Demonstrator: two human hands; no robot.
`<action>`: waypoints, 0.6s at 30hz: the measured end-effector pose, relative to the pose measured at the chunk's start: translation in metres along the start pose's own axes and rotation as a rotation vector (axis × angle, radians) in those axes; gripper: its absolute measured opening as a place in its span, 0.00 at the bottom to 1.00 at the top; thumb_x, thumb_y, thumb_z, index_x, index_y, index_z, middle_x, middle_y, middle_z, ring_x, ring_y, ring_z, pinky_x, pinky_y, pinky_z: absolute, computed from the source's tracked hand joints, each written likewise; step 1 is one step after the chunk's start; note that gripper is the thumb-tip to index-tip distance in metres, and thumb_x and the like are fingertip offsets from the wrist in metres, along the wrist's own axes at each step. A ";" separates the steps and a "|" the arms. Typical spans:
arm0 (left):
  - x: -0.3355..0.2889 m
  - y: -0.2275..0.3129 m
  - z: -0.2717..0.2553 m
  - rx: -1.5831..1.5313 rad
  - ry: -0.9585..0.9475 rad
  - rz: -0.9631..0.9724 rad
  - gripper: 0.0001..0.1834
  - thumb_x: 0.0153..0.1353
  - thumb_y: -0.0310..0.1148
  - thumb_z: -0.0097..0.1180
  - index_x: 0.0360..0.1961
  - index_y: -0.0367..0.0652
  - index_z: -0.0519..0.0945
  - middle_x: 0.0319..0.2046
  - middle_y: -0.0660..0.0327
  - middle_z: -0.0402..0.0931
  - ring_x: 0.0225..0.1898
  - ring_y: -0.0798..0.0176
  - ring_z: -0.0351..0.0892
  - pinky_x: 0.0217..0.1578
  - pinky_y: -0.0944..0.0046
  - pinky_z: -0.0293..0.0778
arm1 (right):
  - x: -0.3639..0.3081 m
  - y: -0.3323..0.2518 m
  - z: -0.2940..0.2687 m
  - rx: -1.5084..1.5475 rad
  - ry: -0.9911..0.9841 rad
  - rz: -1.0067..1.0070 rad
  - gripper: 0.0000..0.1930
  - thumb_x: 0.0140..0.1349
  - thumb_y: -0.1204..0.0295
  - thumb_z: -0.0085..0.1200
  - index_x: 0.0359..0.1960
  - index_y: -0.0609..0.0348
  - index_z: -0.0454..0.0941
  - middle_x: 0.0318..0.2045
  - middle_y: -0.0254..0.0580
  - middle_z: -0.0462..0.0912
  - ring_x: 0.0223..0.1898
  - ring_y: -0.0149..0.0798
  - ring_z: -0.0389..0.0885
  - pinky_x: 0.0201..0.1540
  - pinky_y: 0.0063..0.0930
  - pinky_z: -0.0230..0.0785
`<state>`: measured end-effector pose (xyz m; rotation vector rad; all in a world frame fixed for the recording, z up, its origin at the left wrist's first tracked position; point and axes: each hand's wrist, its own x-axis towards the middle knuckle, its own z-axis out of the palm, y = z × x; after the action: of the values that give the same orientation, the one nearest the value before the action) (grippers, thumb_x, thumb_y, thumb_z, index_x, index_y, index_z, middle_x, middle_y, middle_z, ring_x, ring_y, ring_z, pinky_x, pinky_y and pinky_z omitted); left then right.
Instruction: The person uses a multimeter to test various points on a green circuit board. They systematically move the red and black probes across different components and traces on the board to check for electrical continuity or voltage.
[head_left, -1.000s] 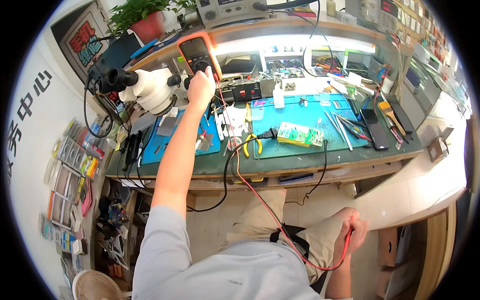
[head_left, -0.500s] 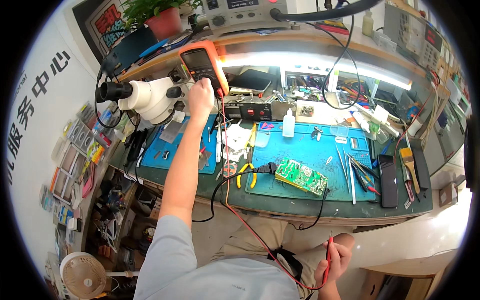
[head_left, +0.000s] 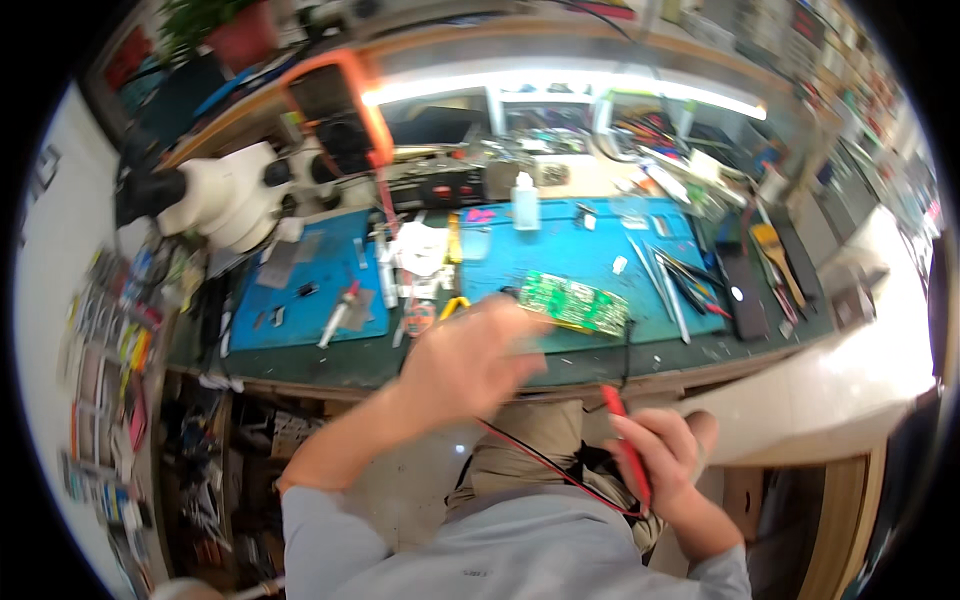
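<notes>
Fingers (head_left: 655,445) of the right hand (head_left: 665,465) are wrapping tight around a red probe (head_left: 625,440), down low near the person's lap. The probe's long side is pointing up and a bit left, toward the tabletop (head_left: 700,355) edge. A red wire and a black wire (head_left: 545,465) are trailing from it across the lap.

The left hand (head_left: 470,360) is blurring in the air just over the front edge of the tabletop. Its fingers are too smeared to tell if they are apart or together, and nothing can be seen in them.

The green board (head_left: 575,302) is lying flat on the blue mat (head_left: 600,250), just up and right of the left hand. Its long side is running left to right, tipping down a little to the right. The left hand is nearer to it than the right hand.

Tweezers (head_left: 665,280) are lying to the right of the board. A white microscope (head_left: 230,200) and an orange meter (head_left: 340,110) are standing far back on the left. Bare mat is showing behind the board.
</notes>
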<state>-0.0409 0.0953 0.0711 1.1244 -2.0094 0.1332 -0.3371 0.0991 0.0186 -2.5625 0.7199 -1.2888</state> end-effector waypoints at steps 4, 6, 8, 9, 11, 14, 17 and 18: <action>-0.024 0.042 0.013 0.107 -0.078 0.331 0.26 0.56 0.28 0.62 0.58 0.35 0.81 0.46 0.56 0.81 0.37 0.64 0.83 0.32 0.66 0.81 | 0.037 -0.014 0.029 0.041 0.015 -0.209 0.19 0.51 0.72 0.72 0.45 0.63 0.86 0.40 0.42 0.82 0.30 0.38 0.82 0.31 0.29 0.76; -0.027 0.037 0.012 0.113 -0.100 0.289 0.28 0.52 0.28 0.63 0.57 0.31 0.81 0.45 0.55 0.81 0.37 0.63 0.83 0.33 0.66 0.81 | 0.044 -0.018 0.035 0.013 0.037 -0.217 0.19 0.51 0.72 0.72 0.45 0.63 0.86 0.40 0.42 0.82 0.30 0.38 0.82 0.31 0.29 0.77; -0.018 0.028 0.009 0.134 -0.122 0.327 0.28 0.51 0.27 0.63 0.56 0.29 0.80 0.45 0.54 0.80 0.38 0.62 0.83 0.34 0.65 0.82 | 0.053 -0.015 0.033 0.028 0.012 -0.215 0.17 0.51 0.74 0.71 0.45 0.63 0.86 0.40 0.43 0.83 0.31 0.39 0.83 0.33 0.30 0.77; -0.011 0.022 0.009 0.138 -0.126 0.354 0.28 0.51 0.27 0.63 0.56 0.28 0.80 0.44 0.54 0.80 0.38 0.61 0.83 0.35 0.65 0.82 | 0.057 -0.009 0.030 0.029 0.014 -0.197 0.17 0.52 0.75 0.71 0.44 0.63 0.86 0.40 0.43 0.83 0.33 0.40 0.83 0.34 0.30 0.78; -0.008 -0.005 0.009 0.012 -0.078 0.240 0.22 0.54 0.23 0.64 0.53 0.35 0.83 0.44 0.53 0.81 0.42 0.55 0.85 0.38 0.63 0.83 | 0.063 0.009 0.029 0.069 0.033 -0.175 0.15 0.52 0.77 0.70 0.43 0.63 0.85 0.40 0.44 0.83 0.35 0.41 0.84 0.36 0.31 0.78; 0.023 -0.045 0.003 -0.295 -0.089 -0.074 0.14 0.63 0.21 0.61 0.50 0.40 0.84 0.46 0.53 0.81 0.44 0.57 0.85 0.43 0.61 0.83 | 0.074 0.049 0.015 0.162 0.047 0.113 0.15 0.53 0.85 0.68 0.43 0.60 0.85 0.45 0.46 0.83 0.43 0.42 0.84 0.44 0.31 0.78; 0.035 -0.092 0.008 -0.550 -0.074 -0.282 0.11 0.70 0.26 0.59 0.52 0.35 0.83 0.48 0.52 0.81 0.47 0.60 0.85 0.47 0.62 0.83 | 0.098 0.087 0.013 0.229 0.147 0.210 0.13 0.58 0.86 0.65 0.45 0.62 0.86 0.44 0.46 0.85 0.45 0.41 0.85 0.46 0.30 0.79; 0.035 -0.100 0.012 -0.665 -0.070 -0.374 0.12 0.72 0.28 0.58 0.52 0.33 0.82 0.50 0.52 0.81 0.48 0.60 0.85 0.48 0.61 0.83 | 0.104 0.097 0.018 0.311 0.186 0.234 0.13 0.58 0.85 0.65 0.45 0.62 0.87 0.44 0.45 0.85 0.44 0.40 0.85 0.45 0.30 0.79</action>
<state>0.0173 0.0070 0.0593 1.0357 -1.6619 -0.7215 -0.3033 -0.0370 0.0451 -2.0695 0.7577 -1.4428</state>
